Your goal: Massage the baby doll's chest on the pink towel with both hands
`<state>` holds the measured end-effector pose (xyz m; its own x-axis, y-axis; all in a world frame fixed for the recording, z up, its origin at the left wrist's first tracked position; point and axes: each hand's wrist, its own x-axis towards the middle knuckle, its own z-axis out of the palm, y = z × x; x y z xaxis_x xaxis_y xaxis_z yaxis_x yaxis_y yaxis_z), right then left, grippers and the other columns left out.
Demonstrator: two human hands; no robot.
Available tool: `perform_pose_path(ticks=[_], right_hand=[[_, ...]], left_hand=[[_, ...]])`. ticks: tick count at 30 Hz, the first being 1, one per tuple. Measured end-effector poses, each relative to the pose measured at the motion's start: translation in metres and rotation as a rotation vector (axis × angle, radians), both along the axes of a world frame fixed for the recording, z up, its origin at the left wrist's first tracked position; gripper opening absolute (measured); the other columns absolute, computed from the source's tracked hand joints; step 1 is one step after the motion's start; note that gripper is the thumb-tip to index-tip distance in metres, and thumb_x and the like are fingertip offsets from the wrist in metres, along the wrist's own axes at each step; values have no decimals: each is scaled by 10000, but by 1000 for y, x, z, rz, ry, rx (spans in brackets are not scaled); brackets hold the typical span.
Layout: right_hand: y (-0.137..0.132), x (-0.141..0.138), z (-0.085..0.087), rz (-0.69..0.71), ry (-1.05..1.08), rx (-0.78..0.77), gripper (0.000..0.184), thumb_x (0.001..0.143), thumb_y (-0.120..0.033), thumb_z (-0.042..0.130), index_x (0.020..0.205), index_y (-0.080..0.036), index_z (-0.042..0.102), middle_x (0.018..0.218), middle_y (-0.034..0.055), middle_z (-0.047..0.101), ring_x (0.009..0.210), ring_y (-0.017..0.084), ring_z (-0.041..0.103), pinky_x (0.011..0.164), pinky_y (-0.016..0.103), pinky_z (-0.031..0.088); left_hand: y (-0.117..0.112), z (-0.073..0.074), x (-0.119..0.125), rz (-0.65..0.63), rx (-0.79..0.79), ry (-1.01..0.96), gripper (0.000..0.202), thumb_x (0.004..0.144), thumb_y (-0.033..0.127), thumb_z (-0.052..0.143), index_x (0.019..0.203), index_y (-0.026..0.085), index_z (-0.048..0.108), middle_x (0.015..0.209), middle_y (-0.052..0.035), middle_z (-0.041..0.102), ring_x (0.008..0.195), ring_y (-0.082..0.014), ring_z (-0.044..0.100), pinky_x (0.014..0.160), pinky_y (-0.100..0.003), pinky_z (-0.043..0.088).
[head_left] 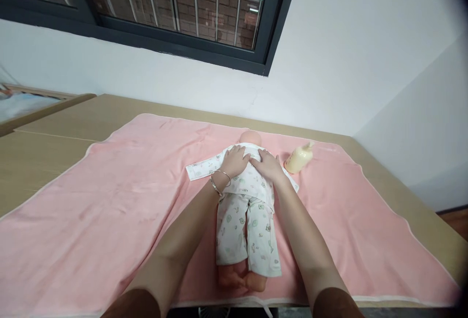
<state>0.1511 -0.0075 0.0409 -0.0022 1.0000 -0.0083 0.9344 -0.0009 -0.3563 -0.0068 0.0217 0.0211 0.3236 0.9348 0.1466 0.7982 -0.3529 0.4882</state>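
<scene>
A baby doll (250, 136) lies stretched out on a pink blanket (124, 186), its head away from me and its bare feet towards me. It wears a white printed top (248, 181) and matching trousers (230, 230). My left hand (236, 162), with bangles at the wrist, rests flat on the left of the doll's upper body, fingers apart. On the other side my right hand (269, 166) lies flat too, fingers spread on the cloth. The thumbs nearly meet in the middle. One sleeve reaches out to the left; my right forearm partly covers the other.
Right of the doll, a pale yellow pump bottle (299, 158) stands tilted in view on the blanket. The blanket covers much of a wooden table (47, 152). Behind it rise a white wall (310, 93) and a dark-framed window (183, 47) with bars.
</scene>
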Motion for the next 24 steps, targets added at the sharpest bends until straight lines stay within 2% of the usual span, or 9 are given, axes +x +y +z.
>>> perform_pose_path(ticks=[3, 7, 9, 11, 13, 15, 17, 20, 24], right_hand=[[-8, -5, 3, 13, -51, 8, 687, 1012, -574, 353, 1528, -125, 415, 1606, 209, 404, 1533, 333, 286, 1231, 628, 50], [-18, -13, 9, 57, -123, 14, 538, 1022, -485, 349, 1386, -134, 532, 1450, 239, 564, 1406, 360, 459, 1202, 663, 94], [-17, -13, 10, 63, -116, 4, 520, 1011, -474, 369, 1364, -139, 548, 1414, 230, 593, 1384, 358, 481, 1200, 661, 112], [-12, -8, 7, 57, -73, -10, 573, 1001, -489, 386, 1441, -139, 498, 1499, 221, 526, 1456, 349, 403, 1214, 641, 107], [-4, -1, 1, 48, -21, -39, 676, 993, -523, 403, 1550, -141, 383, 1630, 201, 365, 1545, 324, 258, 1236, 603, 86], [3, 4, -5, 46, 14, -59, 754, 988, -560, 411, 1607, -147, 287, 1692, 165, 238, 1582, 294, 157, 1252, 565, 72], [6, 6, -9, 50, 14, -41, 755, 991, -566, 406, 1614, -158, 275, 1695, 139, 243, 1582, 277, 160, 1256, 541, 87], [-1, -3, -6, 45, -59, 43, 653, 1003, -505, 404, 1552, -152, 388, 1613, 152, 418, 1514, 295, 328, 1236, 521, 165], [-17, -22, 9, 20, -193, 87, 468, 1004, -402, 400, 1292, -110, 626, 1249, 207, 703, 1190, 330, 633, 1075, 439, 384]], left_hand=[[-2, 8, -7, -55, -50, 44, 601, 1036, 438, 291, 1521, 106, 418, 1641, -187, 366, 1550, -304, 291, 1254, -475, 239], [-5, 14, -12, -96, -95, 81, 657, 1020, 493, 305, 1542, 104, 388, 1652, -197, 341, 1553, -336, 280, 1248, -498, 243], [-4, 11, -12, -85, -120, 71, 686, 1013, 513, 316, 1562, 103, 352, 1669, -194, 304, 1569, -342, 239, 1252, -500, 236], [-1, 5, -12, -75, -123, 45, 711, 1014, 536, 312, 1575, 100, 321, 1687, -196, 251, 1586, -340, 183, 1259, -495, 220], [3, -3, -12, -56, -110, 8, 730, 1012, 566, 318, 1578, 104, 317, 1694, -199, 223, 1592, -337, 152, 1264, -493, 205], [7, -10, -11, -18, -94, -27, 732, 1004, 582, 346, 1566, 113, 344, 1688, -200, 245, 1589, -339, 172, 1264, -491, 206], [9, -14, -9, 9, -43, -40, 695, 1004, 557, 379, 1538, 112, 391, 1657, -208, 324, 1567, -343, 245, 1256, -492, 224], [5, -12, -6, 8, 80, -5, 567, 1018, 458, 401, 1468, 121, 480, 1540, -207, 497, 1477, -335, 400, 1221, -489, 291], [-6, -1, -2, -21, 117, 62, 408, 1000, 308, 428, 1353, 190, 596, 1354, -173, 617, 1286, -326, 556, 1065, -452, 452]])
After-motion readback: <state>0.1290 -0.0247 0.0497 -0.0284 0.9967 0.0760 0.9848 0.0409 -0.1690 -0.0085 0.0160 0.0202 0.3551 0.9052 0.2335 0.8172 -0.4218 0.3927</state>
